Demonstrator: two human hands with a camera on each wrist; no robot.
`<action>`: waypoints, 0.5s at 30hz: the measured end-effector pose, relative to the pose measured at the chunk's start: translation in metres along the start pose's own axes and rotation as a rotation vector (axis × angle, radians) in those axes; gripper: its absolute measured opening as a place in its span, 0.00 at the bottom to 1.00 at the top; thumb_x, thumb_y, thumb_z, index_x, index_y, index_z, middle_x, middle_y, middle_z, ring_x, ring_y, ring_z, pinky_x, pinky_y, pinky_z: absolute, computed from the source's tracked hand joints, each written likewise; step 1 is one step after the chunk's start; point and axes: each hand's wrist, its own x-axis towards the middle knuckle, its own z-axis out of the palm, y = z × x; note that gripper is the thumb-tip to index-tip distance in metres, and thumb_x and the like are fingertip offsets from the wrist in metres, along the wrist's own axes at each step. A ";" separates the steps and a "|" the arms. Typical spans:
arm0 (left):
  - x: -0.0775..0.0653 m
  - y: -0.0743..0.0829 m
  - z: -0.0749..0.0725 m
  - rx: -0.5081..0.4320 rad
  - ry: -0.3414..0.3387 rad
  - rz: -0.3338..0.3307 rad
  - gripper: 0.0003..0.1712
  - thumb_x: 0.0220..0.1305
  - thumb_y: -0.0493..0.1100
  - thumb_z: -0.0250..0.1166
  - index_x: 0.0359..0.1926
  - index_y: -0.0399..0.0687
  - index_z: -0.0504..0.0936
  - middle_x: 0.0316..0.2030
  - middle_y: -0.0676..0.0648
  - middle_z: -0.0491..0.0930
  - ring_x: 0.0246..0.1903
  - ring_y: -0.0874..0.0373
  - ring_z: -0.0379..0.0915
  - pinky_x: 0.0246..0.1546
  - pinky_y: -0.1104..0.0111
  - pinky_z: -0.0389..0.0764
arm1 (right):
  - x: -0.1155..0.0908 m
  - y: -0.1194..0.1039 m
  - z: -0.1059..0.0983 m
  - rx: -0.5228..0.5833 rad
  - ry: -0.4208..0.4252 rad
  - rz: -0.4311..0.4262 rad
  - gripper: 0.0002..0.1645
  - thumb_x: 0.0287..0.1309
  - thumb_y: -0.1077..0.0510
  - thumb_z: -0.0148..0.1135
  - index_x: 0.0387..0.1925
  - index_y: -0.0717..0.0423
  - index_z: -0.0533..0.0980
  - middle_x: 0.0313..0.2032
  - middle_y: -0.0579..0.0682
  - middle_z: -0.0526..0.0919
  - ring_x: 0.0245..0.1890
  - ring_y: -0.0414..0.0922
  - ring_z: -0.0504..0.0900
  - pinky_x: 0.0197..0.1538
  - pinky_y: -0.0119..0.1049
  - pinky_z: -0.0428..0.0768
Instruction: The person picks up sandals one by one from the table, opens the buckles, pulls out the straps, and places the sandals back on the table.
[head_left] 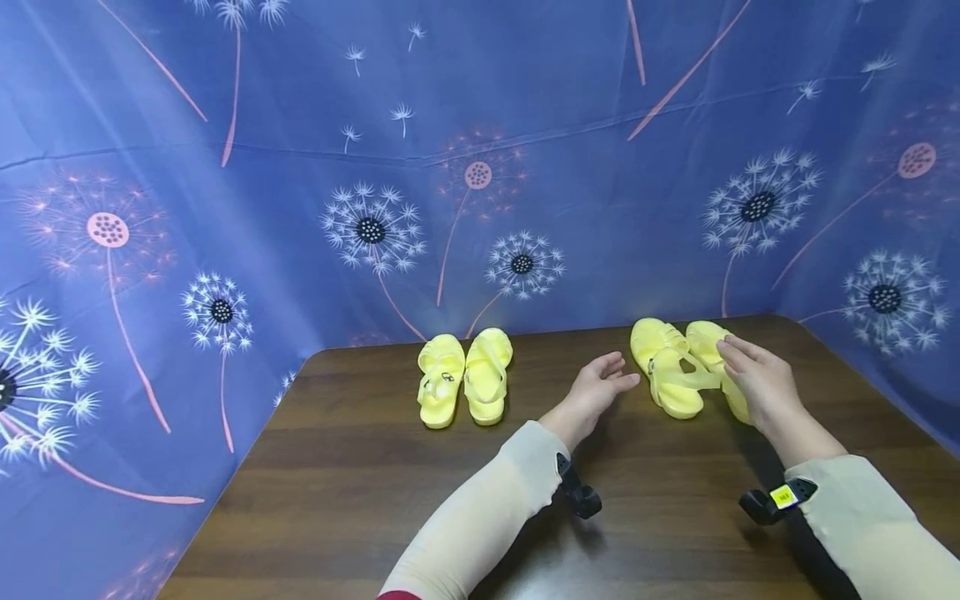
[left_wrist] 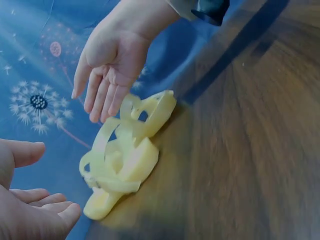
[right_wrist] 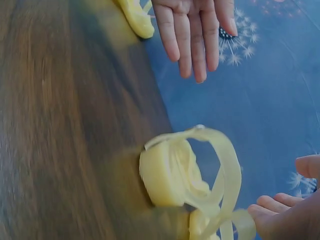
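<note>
Two yellow sandals stand side by side at the back right of the table: a left one (head_left: 678, 402) with its heel strap standing up, and a right one (head_left: 703, 335) partly hidden behind my right hand (head_left: 765, 387). That hand is open, palm turned inward, its fingertips close by the strap in the right wrist view. My left hand (head_left: 596, 392) hovers open on the near left side of the same pair, fingers extended and apart from the sandals in the head view. Between the two palms, the left wrist view shows the sandals' straps (left_wrist: 102, 142) looping upward.
A second pair of yellow sandals (head_left: 441, 385) stands upright farther left, near the back edge of the brown wooden table (head_left: 360, 500). Behind and beside the table hangs a blue cloth (head_left: 600, 192) with dandelion prints. Each wrist wears a black camera mount (head_left: 577, 492).
</note>
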 end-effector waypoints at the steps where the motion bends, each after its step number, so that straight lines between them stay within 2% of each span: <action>1: -0.001 -0.001 0.004 -0.010 0.001 -0.004 0.29 0.61 0.37 0.67 0.63 0.43 0.73 0.61 0.46 0.75 0.64 0.50 0.67 0.66 0.58 0.68 | 0.000 0.002 -0.002 -0.003 0.002 0.001 0.53 0.64 0.33 0.51 0.75 0.59 0.44 0.76 0.48 0.38 0.74 0.59 0.43 0.75 0.45 0.47; 4: -0.004 -0.002 0.015 -0.040 -0.008 -0.008 0.28 0.61 0.36 0.67 0.62 0.42 0.73 0.60 0.45 0.76 0.63 0.51 0.69 0.65 0.59 0.69 | -0.002 0.006 -0.009 0.002 0.023 0.007 0.51 0.64 0.34 0.51 0.75 0.58 0.45 0.76 0.50 0.39 0.74 0.59 0.44 0.75 0.43 0.47; 8: -0.006 -0.002 0.028 -0.072 -0.036 -0.008 0.27 0.62 0.36 0.66 0.63 0.41 0.73 0.60 0.45 0.76 0.63 0.51 0.69 0.65 0.59 0.69 | -0.003 0.008 -0.017 0.009 0.076 0.028 0.52 0.62 0.33 0.53 0.75 0.55 0.47 0.76 0.47 0.42 0.75 0.54 0.44 0.75 0.42 0.48; 11: -0.008 -0.001 0.035 -0.077 -0.046 -0.012 0.27 0.63 0.37 0.65 0.63 0.42 0.73 0.60 0.47 0.76 0.64 0.51 0.68 0.66 0.58 0.68 | -0.003 0.010 -0.022 -0.016 0.107 0.050 0.53 0.60 0.31 0.52 0.75 0.53 0.47 0.76 0.47 0.43 0.75 0.51 0.44 0.75 0.44 0.50; 15: -0.008 0.001 0.045 -0.073 -0.056 -0.006 0.27 0.63 0.38 0.65 0.63 0.44 0.73 0.59 0.50 0.77 0.63 0.52 0.69 0.65 0.59 0.70 | -0.003 0.015 -0.030 -0.044 0.117 0.075 0.53 0.61 0.30 0.50 0.75 0.55 0.45 0.76 0.51 0.40 0.75 0.52 0.42 0.75 0.47 0.50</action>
